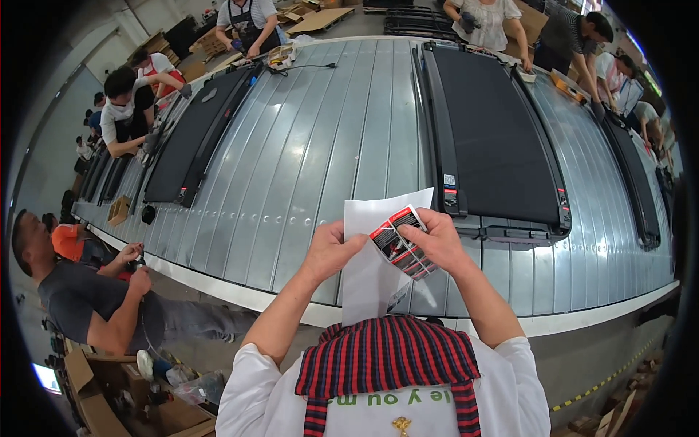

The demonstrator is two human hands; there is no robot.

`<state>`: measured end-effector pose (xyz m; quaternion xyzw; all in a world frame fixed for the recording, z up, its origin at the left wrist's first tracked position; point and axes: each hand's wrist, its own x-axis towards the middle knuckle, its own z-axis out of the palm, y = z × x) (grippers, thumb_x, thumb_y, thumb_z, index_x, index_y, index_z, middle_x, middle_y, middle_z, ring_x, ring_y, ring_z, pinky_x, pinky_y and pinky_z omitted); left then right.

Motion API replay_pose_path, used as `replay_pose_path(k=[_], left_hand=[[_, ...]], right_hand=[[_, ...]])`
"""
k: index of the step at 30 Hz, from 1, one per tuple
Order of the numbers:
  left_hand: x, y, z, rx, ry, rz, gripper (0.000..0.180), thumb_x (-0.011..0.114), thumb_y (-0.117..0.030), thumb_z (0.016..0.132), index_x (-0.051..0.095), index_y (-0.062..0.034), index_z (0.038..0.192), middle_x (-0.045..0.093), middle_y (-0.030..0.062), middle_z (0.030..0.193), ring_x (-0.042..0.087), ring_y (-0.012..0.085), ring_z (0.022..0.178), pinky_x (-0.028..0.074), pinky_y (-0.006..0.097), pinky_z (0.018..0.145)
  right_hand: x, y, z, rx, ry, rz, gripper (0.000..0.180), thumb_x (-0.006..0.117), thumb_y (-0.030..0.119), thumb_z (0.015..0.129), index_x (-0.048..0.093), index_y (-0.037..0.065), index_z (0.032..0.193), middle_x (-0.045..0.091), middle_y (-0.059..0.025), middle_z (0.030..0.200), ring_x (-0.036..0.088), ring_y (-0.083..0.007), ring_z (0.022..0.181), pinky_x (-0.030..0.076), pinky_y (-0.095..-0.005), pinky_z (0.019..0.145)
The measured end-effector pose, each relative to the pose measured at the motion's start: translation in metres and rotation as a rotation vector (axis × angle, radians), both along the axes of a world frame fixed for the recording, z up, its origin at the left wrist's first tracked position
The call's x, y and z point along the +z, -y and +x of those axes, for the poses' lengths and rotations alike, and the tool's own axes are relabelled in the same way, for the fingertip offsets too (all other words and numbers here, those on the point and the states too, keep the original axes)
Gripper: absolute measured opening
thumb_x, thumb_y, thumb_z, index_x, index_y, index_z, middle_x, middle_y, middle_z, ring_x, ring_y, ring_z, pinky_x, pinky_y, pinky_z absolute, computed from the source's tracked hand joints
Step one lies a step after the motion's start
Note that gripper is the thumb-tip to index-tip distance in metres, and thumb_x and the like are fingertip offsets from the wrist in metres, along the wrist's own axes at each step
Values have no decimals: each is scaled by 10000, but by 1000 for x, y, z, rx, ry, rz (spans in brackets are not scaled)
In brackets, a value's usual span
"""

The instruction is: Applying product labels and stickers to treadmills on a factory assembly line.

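In front of my chest, above the near edge of the metal table, both my hands are closed on paper. My left hand (331, 251) pinches a white sheet (364, 280) between thumb and fingers. A small sheet of black, red and white warning labels (402, 244) lies against the white sheet's right side. My right hand (437, 240) grips that label sheet at its upper right, the thumb on its printed face. Just beyond my right hand lies a long black treadmill deck (495, 131) with side rails and a few labels at its near end.
The slatted metal table (313, 160) curves across the view. Another black deck (200, 135) lies at left, a further one (630, 175) at right. A co-worker (109, 291) stands close on the left, beside open cardboard boxes (109, 393). Several people work along the far side.
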<state>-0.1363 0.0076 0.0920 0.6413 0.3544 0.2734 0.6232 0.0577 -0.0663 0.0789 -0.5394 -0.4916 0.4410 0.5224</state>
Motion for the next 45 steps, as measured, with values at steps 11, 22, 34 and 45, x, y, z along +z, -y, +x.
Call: replay_pose_path(k=[11, 22, 34, 45], left_hand=[[-2, 5, 5, 162, -57, 88, 204, 568, -121, 759, 609, 32, 889, 606, 16, 742, 518, 50, 662, 428, 219, 572], [10, 27, 7, 90, 12, 162, 179, 555, -141, 771, 592, 7, 863, 584, -4, 725, 501, 48, 662, 422, 216, 587], [10, 35, 8, 68, -42, 181, 158, 542, -97, 787, 588, 8, 897, 586, -4, 758, 506, 48, 695, 429, 214, 606], [1, 33, 3, 168, 75, 172, 208, 534, -163, 801, 562, 15, 905, 569, 8, 739, 496, 61, 681, 424, 228, 614]], right_hand=[[3, -8, -4, -503, 762, 599, 169, 613, 126, 755, 573, 13, 873, 591, -78, 755, 565, -148, 614, 451, -260, 586], [18, 10, -35, -37, 365, 362, 142, 595, 26, 747, 585, -11, 884, 613, -90, 776, 599, -154, 662, 478, -257, 610], [18, 9, -27, 26, 366, 345, 104, 555, 62, 761, 587, 10, 846, 620, -109, 736, 602, -172, 633, 466, -272, 564], [10, 5, -35, 85, -78, 144, 106, 542, 61, 799, 569, -13, 869, 582, -58, 692, 534, -70, 615, 451, -229, 556]])
